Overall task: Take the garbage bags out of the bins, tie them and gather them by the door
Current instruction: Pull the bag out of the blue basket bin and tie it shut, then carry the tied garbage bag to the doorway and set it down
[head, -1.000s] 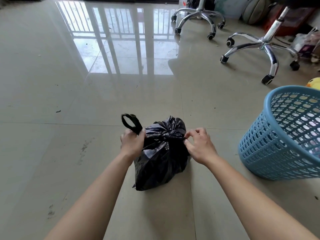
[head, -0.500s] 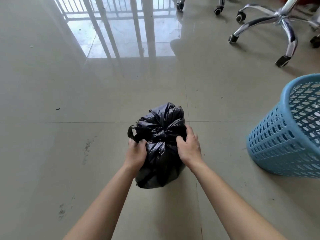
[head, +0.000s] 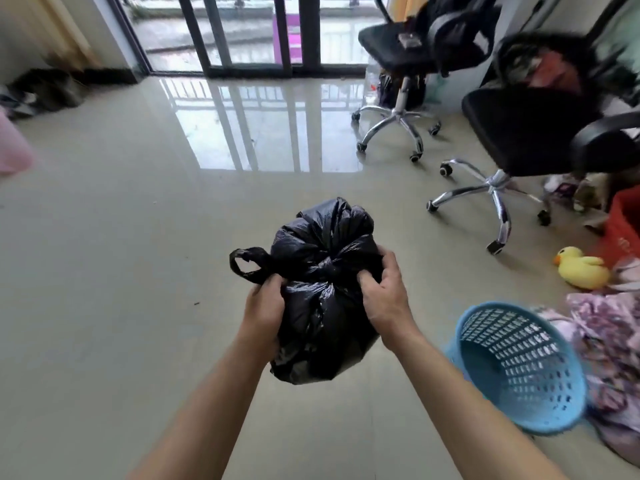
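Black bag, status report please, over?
Left hand and right hand gripping black bag, fingers dug into plastic. Bag knotted on top, loop sticking out left. Blue basket and chairs off right.

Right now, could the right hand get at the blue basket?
Probably yes: the blue basket sits just right of the right hand, nothing between, but that hand grips the black bag.

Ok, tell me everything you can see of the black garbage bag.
The black garbage bag is thin, glossy, crinkled plastic, bulging full. Its top is tied in a knot, with one loop handle sticking out leftward. The left hand and right hand grip its sides beside the knot. It seems held clear of the floor.
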The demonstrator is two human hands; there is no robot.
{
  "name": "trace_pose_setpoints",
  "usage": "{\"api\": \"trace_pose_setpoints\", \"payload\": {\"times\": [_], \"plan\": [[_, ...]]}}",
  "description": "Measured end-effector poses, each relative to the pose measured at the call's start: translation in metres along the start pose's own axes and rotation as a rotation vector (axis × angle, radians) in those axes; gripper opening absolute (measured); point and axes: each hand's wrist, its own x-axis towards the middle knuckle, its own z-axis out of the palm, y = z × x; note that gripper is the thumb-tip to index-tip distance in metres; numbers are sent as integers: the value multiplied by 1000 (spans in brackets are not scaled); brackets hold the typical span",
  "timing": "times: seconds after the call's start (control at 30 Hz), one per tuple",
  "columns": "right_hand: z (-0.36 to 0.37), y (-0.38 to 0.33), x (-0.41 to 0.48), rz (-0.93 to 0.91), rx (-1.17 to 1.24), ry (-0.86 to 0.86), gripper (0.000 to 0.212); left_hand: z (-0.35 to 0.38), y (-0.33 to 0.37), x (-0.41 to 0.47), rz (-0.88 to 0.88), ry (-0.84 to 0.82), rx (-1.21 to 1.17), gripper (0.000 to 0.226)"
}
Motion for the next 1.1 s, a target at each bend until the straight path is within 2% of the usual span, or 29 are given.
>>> {"api": "trace_pose_setpoints", "payload": {"times": [0.13,0.3,0.4,0.5,0.63,0.73,0.93,1.1], "plan": [[-29,-163,-23,-66,95,-13,43,19,146,-89,41,-30,-59,30],[-88,-363,-57,-187,66,-11,43,54,314,-216,164,-71,-72,14],[-125,-451,-72,-266,1,12,46,78,384,-279,240,-95,-84,15],[-157,-510,-87,-376,-50,49,43,101,426,-324,305,-141,-115,16],[-199,-553,-108,-439,-63,117,50,126,453,-361,336,-249,-139,16],[-235,-560,-131,-454,-76,237,50,149,455,-378,346,-392,-113,17],[-335,-540,-237,-368,-178,693,52,234,404,-433,246,-803,-27,15],[-417,-515,-393,-243,-258,1052,54,298,327,-552,64,-1184,67,16]]}}
